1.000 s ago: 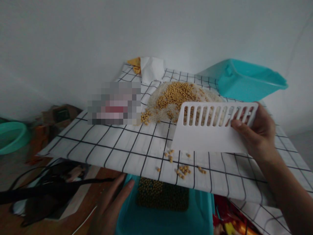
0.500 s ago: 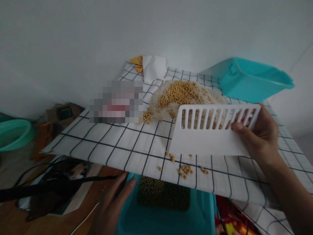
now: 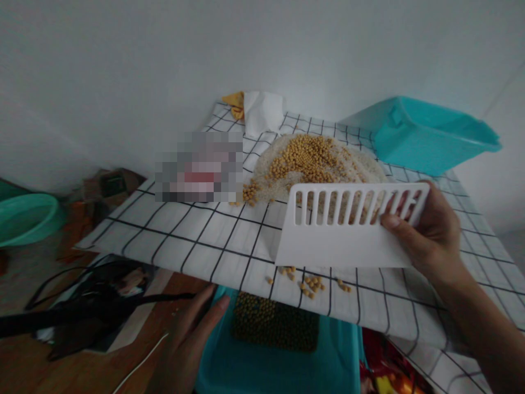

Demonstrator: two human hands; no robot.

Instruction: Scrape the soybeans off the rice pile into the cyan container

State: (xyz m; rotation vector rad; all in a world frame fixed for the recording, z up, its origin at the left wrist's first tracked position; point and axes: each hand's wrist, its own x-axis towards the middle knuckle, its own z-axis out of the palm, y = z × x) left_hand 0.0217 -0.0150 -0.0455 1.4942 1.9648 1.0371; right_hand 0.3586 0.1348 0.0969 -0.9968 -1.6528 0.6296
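Observation:
My right hand grips the right end of a white slotted plastic scraper, held upright on a white checked tablecloth. Just in front of its lower edge lie several loose soybeans near the table's front edge. Behind the scraper is a heap of rice mixed with soybeans. My left hand, fingers stretched flat, rests on the rim of a teal tub below the table edge; soybeans lie inside it.
A second teal tub sits tilted at the table's back right. A blurred package lies left of the heap, white and yellow packets behind it. Black cables and a bag lie on the floor at left, with a green basin beyond.
The scraper has slid toward the table's front edge, closing on the loose soybeans. My left hand stays at the tub rim.

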